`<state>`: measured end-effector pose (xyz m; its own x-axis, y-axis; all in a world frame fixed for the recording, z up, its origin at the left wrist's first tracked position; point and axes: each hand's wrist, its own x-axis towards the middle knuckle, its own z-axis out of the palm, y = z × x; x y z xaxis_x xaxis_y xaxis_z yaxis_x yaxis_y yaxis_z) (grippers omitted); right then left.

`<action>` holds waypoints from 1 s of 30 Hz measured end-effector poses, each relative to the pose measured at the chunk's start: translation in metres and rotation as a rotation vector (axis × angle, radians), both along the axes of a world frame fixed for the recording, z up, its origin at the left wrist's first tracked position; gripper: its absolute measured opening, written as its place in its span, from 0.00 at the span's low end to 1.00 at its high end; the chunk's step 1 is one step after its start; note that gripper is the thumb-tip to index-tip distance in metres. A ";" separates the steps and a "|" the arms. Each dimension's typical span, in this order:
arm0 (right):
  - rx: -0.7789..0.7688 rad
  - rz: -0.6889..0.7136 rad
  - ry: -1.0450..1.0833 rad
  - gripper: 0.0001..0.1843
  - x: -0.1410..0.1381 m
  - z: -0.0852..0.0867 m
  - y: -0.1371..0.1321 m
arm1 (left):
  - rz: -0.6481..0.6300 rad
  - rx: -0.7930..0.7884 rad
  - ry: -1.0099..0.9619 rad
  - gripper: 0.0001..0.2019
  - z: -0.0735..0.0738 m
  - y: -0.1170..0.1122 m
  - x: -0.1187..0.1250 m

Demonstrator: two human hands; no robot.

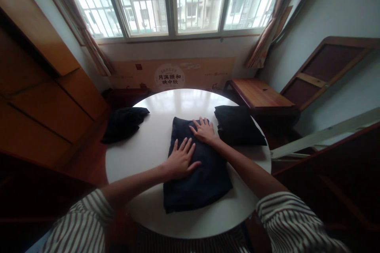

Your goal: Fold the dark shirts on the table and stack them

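Observation:
A folded dark navy garment (202, 189) lies flat in the middle of a round white table (136, 166). Resting on its left side is my left hand (181, 160), fingers spread and palm down. My right hand (204, 129) lies flat on the garment's far right part, its fingers also apart. Neither hand grips the cloth. To the right of the garment sits a folded black cloth (237, 125), close to my right forearm. A crumpled black cloth (123, 123) hangs partly over the table's left edge. What kind of garments these are, I cannot tell.
Beyond the table stands a low wooden table (263, 93) at the right, with a framed wooden panel (326, 69) leaning on the wall. Orange-brown cabinets (50, 99) line the left. A printed banner (196, 73) spans the wall below the barred window (196, 0).

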<state>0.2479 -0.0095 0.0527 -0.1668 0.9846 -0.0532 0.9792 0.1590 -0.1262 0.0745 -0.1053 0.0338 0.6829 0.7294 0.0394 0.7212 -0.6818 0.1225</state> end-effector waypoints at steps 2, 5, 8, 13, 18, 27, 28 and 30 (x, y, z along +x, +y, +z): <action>0.004 -0.023 -0.004 0.33 0.000 -0.007 0.008 | -0.081 -0.015 -0.038 0.37 -0.004 -0.025 -0.002; 0.033 -0.002 -0.002 0.35 0.000 -0.006 0.011 | -0.131 -0.036 -0.084 0.29 0.005 -0.037 -0.010; 0.082 0.032 -0.007 0.33 -0.008 0.001 0.002 | -0.003 0.022 -0.143 0.22 0.023 -0.008 -0.023; 0.189 0.265 0.057 0.34 -0.035 -0.004 -0.053 | 0.063 0.092 -0.013 0.21 0.033 0.079 -0.046; 0.047 0.482 0.194 0.43 -0.043 -0.020 -0.124 | 0.025 0.017 0.140 0.23 0.016 0.117 -0.052; -0.108 0.685 0.335 0.43 -0.024 -0.008 -0.187 | 0.222 -0.058 -0.010 0.23 0.015 0.139 -0.040; -0.121 0.705 0.353 0.45 -0.022 -0.007 -0.194 | 0.246 -0.067 -0.032 0.22 0.016 0.140 -0.038; -0.152 0.731 0.386 0.45 -0.017 -0.005 -0.207 | 0.276 -0.062 -0.056 0.21 0.018 0.140 -0.037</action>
<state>0.2304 -0.2167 0.0481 -0.7933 0.6086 0.0154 0.5202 0.6908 -0.5022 0.0377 0.0344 0.0519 0.4561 0.8897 0.0212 0.8695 -0.4506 0.2025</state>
